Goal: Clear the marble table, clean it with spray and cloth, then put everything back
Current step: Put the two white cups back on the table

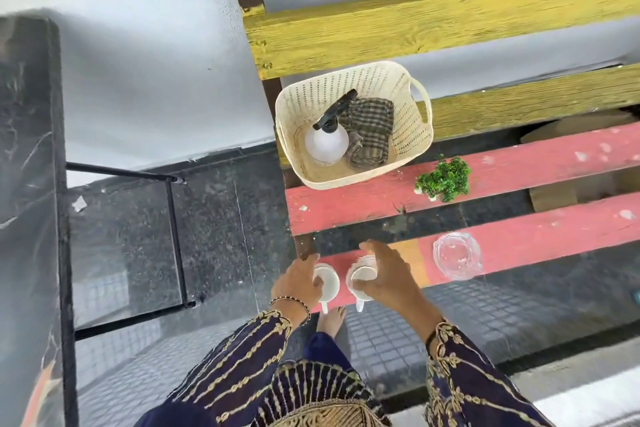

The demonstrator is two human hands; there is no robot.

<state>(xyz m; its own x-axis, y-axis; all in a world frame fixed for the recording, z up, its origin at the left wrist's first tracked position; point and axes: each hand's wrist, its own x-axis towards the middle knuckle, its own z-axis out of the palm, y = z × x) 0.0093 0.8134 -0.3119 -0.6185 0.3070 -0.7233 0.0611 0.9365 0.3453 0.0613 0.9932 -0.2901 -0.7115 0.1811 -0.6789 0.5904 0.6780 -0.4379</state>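
Note:
Two white cups stand side by side on the nearest red slat of a painted bench (540, 239), their handles pointing toward me. My left hand (299, 279) rests its fingers on the left cup (331, 285) at its left rim. My right hand (388, 276) arches over the right cup (363, 274), thumb and fingers around its rim. Farther back on the bench a cream basket (410, 135) holds a white spray bottle (325, 144) with a black head and a folded checked cloth (370, 128). The black marble table (27, 149) runs down the left edge.
A small green plant (445, 178) sits on the middle red slat and a clear glass bowl (457, 255) on the near slat, right of the cups. A black metal frame (175, 236) stands under the table. My bare foot (331, 321) is on the tiled floor.

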